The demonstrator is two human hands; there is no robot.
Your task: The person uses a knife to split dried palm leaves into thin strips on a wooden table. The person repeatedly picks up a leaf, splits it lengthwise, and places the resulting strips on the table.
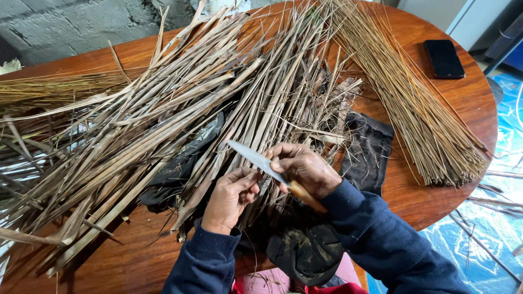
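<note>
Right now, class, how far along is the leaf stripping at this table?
Done: a bundle of thin bare sticks lies at the right of the table. In hand: the right hand holds a knife to a strip pinched by the left hand. Left: a big pile of dry leaves, seemingly most of the work.

Heaped across the left and middle of the surface (468,103): dried leaf strips (163,125). Right of those, a bundle of thin sticks (419,120). Beyond the bundle, near the far right edge, a phone (444,59). Under the strips, at the near edge, a cloth (368,152).
</note>
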